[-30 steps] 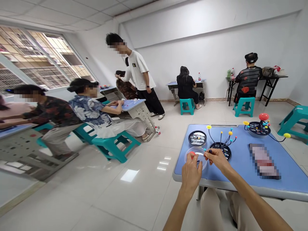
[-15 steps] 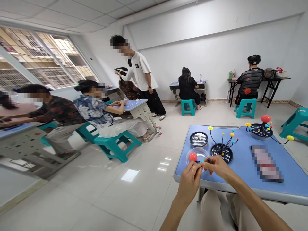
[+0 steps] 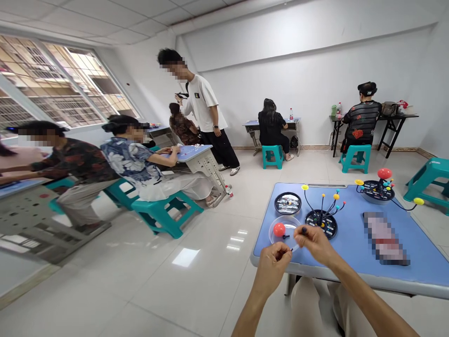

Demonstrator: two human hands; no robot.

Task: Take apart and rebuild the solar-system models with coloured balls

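My left hand [image 3: 273,264] is closed in a pinch at the table's front edge; a small dark tip shows at its fingertips, the rest hidden. Just above and to the right, my right hand [image 3: 314,241] pinches a small black part [image 3: 304,230]. The two hands are slightly apart. Behind them a clear round dish [image 3: 271,229] holds a red ball [image 3: 279,230] and a short black piece [image 3: 286,237]. Beside my right hand stands a planet model [image 3: 328,227], a black disc with thin arms carrying coloured balls.
On the blue table [image 3: 345,257] lie a black round disc [image 3: 287,203], a second planet model [image 3: 379,191] with a red ball, and a blurred flat object [image 3: 386,238]. Teal stools [image 3: 430,180] and people at other desks surround me; one person [image 3: 206,100] stands.
My hands have parted: the left has moved down, the right a little up. The teal bit seen between them earlier no longer shows. The standing person's raised hand has shifted.
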